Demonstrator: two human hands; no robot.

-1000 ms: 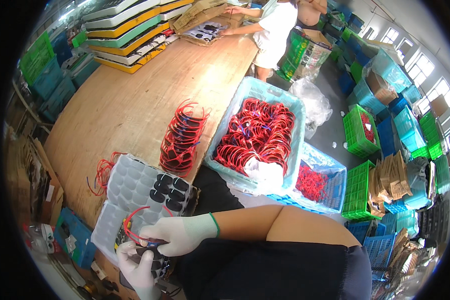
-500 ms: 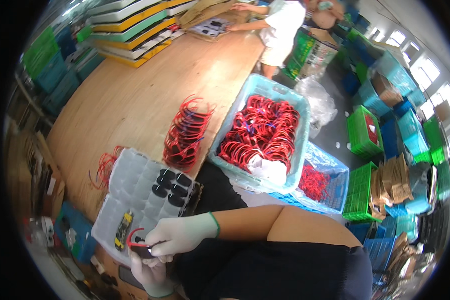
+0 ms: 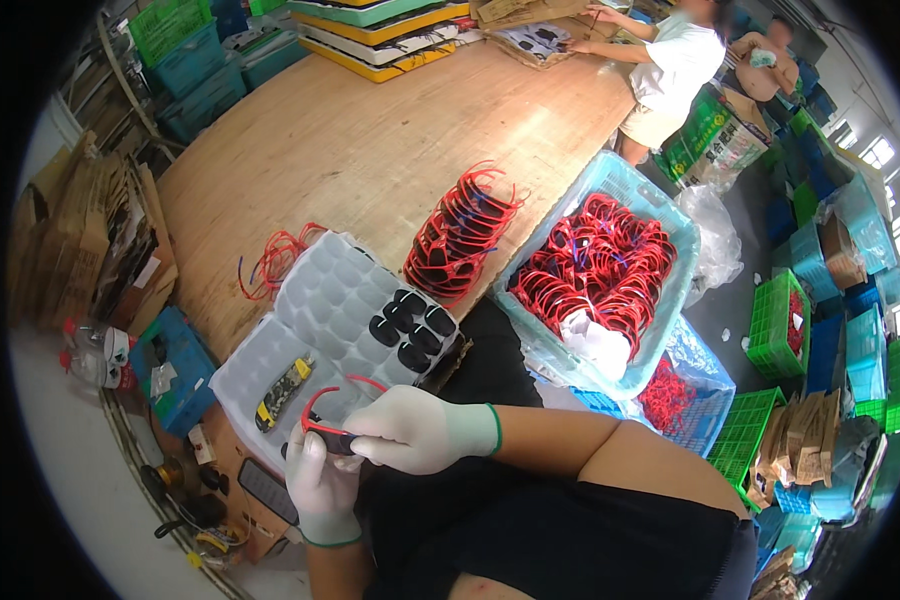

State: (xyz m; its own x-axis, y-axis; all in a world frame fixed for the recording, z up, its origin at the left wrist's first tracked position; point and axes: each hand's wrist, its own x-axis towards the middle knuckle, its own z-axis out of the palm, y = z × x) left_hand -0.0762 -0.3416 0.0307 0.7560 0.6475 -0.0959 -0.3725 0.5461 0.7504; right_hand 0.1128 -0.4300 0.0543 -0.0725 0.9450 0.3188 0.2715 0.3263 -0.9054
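A pair of red-framed glasses [image 3: 315,423] with a dark lens is held low over a pale moulded tray [image 3: 322,285]. My left hand [image 3: 325,495], in a white glove, grips the frame from below and the left. From the right, my gloved right hand [image 3: 425,432] pinches the frame near the dark lens; its fingertips are partly hidden. Several dark lenses [image 3: 411,328] lie in the tray's cups beyond my right hand. A yellow and black utility knife [image 3: 284,394] rests in the tray section by my left hand.
A row of red glasses [image 3: 460,235] stands beyond the tray, with loose red frames [image 3: 275,262] to its left. A blue basket [image 3: 692,270] full of red glasses is at the right. A phone [image 3: 267,490] lies at lower left. Another person [image 3: 682,65] works across the table [image 3: 370,140].
The view has shifted, so the table appears farther right. My hands have turned the glasses, and the red temples now point up more visibly. Both hands still hold the glasses.
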